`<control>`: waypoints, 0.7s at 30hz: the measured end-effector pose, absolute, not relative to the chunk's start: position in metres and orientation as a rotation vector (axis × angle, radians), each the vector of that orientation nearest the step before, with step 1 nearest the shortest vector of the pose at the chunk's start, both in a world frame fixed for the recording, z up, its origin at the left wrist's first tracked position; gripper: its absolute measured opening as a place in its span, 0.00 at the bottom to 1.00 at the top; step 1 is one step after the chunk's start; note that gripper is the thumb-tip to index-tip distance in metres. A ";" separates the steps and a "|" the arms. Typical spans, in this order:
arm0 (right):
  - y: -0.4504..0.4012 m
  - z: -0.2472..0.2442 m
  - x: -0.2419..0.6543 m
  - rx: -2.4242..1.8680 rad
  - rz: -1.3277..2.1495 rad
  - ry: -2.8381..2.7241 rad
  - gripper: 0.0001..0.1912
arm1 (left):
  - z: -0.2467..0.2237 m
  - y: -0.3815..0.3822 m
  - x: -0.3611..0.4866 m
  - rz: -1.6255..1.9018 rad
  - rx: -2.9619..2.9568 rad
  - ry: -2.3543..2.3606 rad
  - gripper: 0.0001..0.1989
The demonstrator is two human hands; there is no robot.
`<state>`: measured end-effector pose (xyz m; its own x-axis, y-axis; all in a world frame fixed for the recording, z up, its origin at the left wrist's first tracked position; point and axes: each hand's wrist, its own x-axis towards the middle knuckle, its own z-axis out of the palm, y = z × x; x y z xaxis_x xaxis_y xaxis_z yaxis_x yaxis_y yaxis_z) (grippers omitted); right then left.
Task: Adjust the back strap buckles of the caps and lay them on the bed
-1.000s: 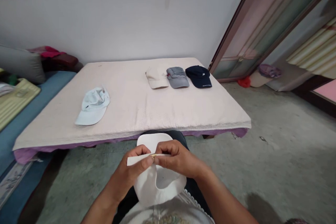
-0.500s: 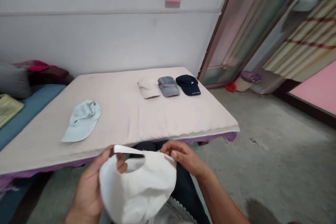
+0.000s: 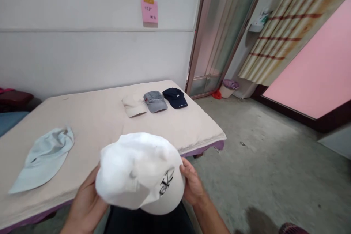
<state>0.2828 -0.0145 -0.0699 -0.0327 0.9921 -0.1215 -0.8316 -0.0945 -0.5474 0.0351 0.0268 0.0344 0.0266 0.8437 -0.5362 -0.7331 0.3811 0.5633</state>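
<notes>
Between my two hands is a white baseball cap (image 3: pixel 128 168) with black letters on its front, tilted so the brim points down and to the right. My left hand (image 3: pixel 89 199) grips its left side, the fingers partly hidden behind the cloth. On the brim's right edge, my right hand (image 3: pixel 192 181) is closed with the thumb on top. A pale blue cap (image 3: pixel 45 155) lies on the bed at the left. Farther back sit a cream cap (image 3: pixel 134 105), a grey cap (image 3: pixel 155 101) and a navy cap (image 3: pixel 175 98), side by side in a row.
The bed (image 3: pixel 90 113) has a light sheet and stands against a white wall bearing a pink note (image 3: pixel 149 11). Right of it are a glass sliding door (image 3: pixel 216 36), a waste bin (image 3: pixel 229 88) and a striped curtain (image 3: pixel 290 25) above the concrete floor (image 3: pixel 260 153).
The white cap has been turned round: its back strap faced me before, now its lettered front and brim show. My right hand has shifted onto the brim. The view has swung right.
</notes>
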 end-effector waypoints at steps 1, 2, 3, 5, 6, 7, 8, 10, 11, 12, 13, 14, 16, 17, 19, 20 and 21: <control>-0.009 -0.071 0.291 -0.564 1.538 -0.326 0.11 | 0.023 0.033 0.042 1.190 0.150 0.984 0.16; -0.004 -0.072 0.300 -0.584 1.494 -0.279 0.11 | 0.012 0.036 0.049 1.160 0.166 1.017 0.15; 0.003 -0.074 0.309 -0.605 1.453 -0.241 0.10 | 0.000 0.038 0.054 1.136 0.188 1.040 0.13; 0.016 -0.078 0.328 -0.645 1.367 -0.189 0.10 | -0.024 0.038 0.061 1.104 0.236 1.089 0.10; 0.024 -0.081 0.339 -0.666 1.322 -0.177 0.10 | -0.036 0.037 0.063 1.086 0.262 1.123 0.09; 0.034 -0.084 0.349 -0.691 1.268 -0.176 0.09 | -0.048 0.036 0.065 1.072 0.295 1.151 0.09; 0.044 -0.088 0.361 -0.720 1.211 -0.180 0.08 | -0.059 0.034 0.065 1.058 0.325 1.180 0.09; 0.069 -0.094 0.383 -0.803 1.084 -0.194 0.08 | -0.079 0.030 0.064 1.042 0.365 1.223 0.08; 0.083 -0.097 0.394 -0.828 1.041 -0.196 0.08 | -0.086 0.028 0.064 1.038 0.369 1.249 0.08; 0.097 -0.100 0.405 -0.845 1.011 -0.201 0.09 | -0.092 0.027 0.063 1.036 0.366 1.274 0.07; 0.112 -0.103 0.415 -0.865 0.987 -0.206 0.09 | -0.096 0.025 0.063 1.034 0.363 1.294 0.07; 0.125 -0.106 0.424 -0.888 0.969 -0.215 0.10 | -0.099 0.024 0.063 1.037 0.361 1.308 0.06; 0.147 -0.115 0.438 -0.960 0.939 -0.241 0.11 | -0.100 0.023 0.062 1.041 0.364 1.310 0.06; 0.155 -0.120 0.444 -1.009 0.928 -0.257 0.11 | -0.100 0.022 0.062 1.040 0.366 1.302 0.05; 0.164 -0.131 0.452 -1.134 0.911 -0.295 0.10 | -0.098 0.022 0.061 1.035 0.364 1.283 0.05; 0.166 -0.136 0.456 -1.205 0.902 -0.320 0.11 | -0.097 0.022 0.060 1.031 0.359 1.275 0.05; 0.166 -0.141 0.459 -1.279 0.886 -0.348 0.12 | -0.097 0.022 0.060 1.029 0.352 1.266 0.05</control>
